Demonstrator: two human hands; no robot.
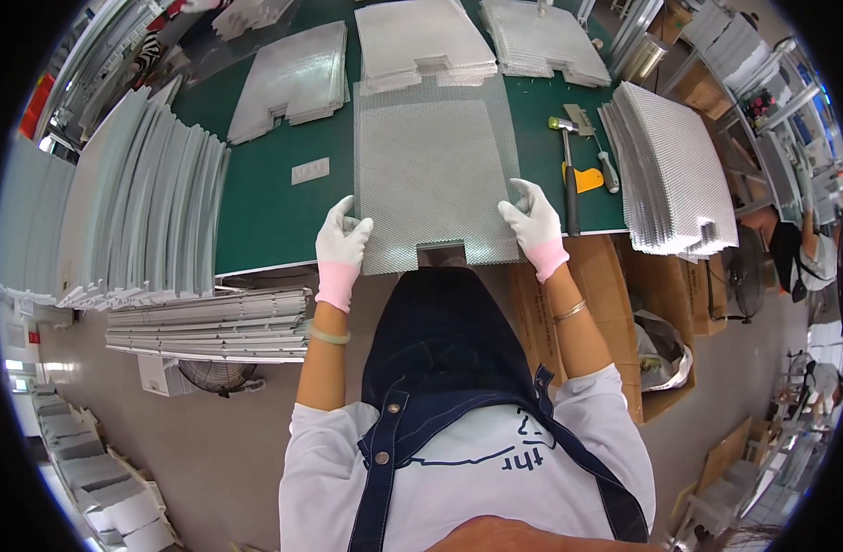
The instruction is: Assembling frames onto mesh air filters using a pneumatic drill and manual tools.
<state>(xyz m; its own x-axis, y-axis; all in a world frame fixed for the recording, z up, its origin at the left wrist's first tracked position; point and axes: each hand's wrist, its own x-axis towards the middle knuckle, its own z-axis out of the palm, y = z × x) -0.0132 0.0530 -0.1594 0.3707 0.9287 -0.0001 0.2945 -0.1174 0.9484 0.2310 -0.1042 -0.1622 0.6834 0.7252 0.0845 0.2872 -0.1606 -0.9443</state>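
At bench edge: both gloved hands on one mesh sheet [437,175].
L hand [341,241] & R hand [533,224] pinch its near corners, sheet flat on green mat [265,207]; stacks [292,78] behind look done, hammer [568,175] untouched.

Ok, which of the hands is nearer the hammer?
Right. The right hand grips the mesh sheet at its right edge, just left of the hammer. The left hand holds the sheet's opposite edge.
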